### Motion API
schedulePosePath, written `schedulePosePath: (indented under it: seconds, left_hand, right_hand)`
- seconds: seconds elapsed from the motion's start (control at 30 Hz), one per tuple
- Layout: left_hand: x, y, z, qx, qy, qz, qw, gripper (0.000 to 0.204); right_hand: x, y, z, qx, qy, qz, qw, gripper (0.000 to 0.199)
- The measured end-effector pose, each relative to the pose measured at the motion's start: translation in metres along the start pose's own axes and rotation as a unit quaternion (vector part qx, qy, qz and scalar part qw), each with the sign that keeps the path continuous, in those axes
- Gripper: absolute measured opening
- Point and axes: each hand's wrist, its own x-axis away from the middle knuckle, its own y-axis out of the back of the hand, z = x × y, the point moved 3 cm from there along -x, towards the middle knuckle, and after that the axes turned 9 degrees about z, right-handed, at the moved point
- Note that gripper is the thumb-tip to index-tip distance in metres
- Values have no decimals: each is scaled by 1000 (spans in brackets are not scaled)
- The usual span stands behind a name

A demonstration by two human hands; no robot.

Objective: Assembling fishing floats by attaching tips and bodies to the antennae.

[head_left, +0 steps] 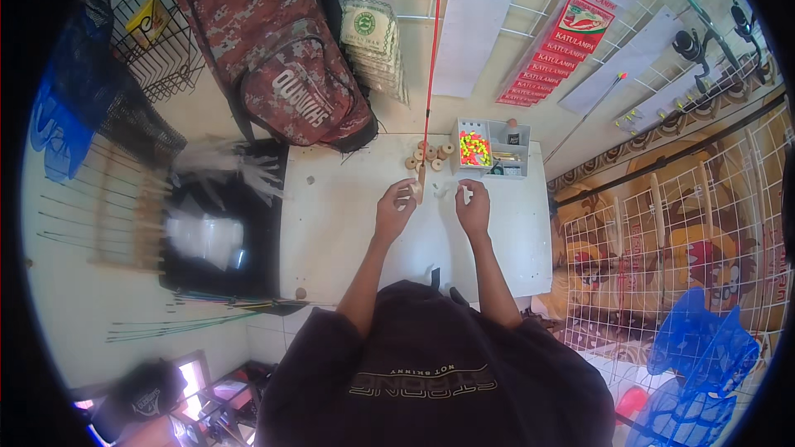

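Note:
Over the white table [331, 232], my left hand [396, 210] is closed, its thumb and fingers pinching a small pale round piece [415, 189]. Right beside those fingertips is the tan handle [421, 180] of a thin red fishing rod [433, 58], which runs up past the table's far edge. I cannot tell whether the fingers touch the handle. A short way to the right, my right hand [473, 210] is closed in a pinch at about the same height; what it holds is too small to make out. Small whitish scraps [440, 189] lie between the hands.
Several wooden spools [436, 165] sit beyond my hands. Right of them stands a grey organizer [519, 134] with bright floats [474, 149] and small bottles. A camouflage bag [298, 83] hangs at the far left, bait packets [563, 41] on the wall grid. Plastic bags [224, 170] lie left.

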Motion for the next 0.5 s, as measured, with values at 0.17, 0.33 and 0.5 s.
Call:
schedulePosePath:
  seconds: [0.17,0.33,0.5]
  left_hand:
    - [1,-1,-2,-19,-11,7,1000,40]
    - [1,-5,-10,-9,-32,21,999,44]
    - [2,1,-7,-23,-7,14,1000,42]
  right_hand:
    - [1,-5,32,-167,-1,87,982,19]
    - [-1,-11,45,-205,25,153,966,24]
    - [0,-11,46,-244,-32,155,957,13]
